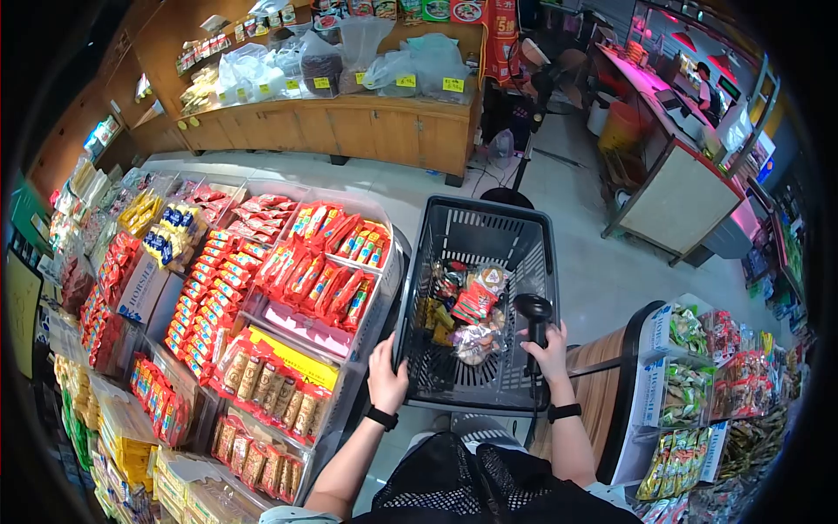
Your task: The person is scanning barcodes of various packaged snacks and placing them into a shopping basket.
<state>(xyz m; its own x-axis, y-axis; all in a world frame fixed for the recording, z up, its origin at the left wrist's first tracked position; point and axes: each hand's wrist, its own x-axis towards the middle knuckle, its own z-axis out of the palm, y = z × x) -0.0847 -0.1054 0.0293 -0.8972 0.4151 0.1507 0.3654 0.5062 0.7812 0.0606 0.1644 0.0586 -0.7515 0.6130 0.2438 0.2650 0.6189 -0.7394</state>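
Observation:
A black shopping basket (pixel 436 210) with slotted walls is in front of my body. Several packaged snacks lie in it, among them a red-and-white packet (pixel 476 301), a clear bag of mixed pieces (pixel 476 342) and yellow packets (pixel 439 321). My left hand (pixel 387 377) is closed at the basket's near left rim, its fingertips partly hidden. At the near right side, my right hand (pixel 548 351) is wrapped round the handle of a black handheld barcode scanner (pixel 534 307), whose head points up over the basket. A dark cable hangs below it.
To the left, a tiered display (pixel 367 349) carries red snack packets and bars. A wood-sided shelf (pixel 602 371) with bagged goods is close on the right. Ahead are a wooden cabinet (pixel 375 135), a black stand base (pixel 506 197) and a counter (pixel 672 188) with a person (pixel 705 92) behind it.

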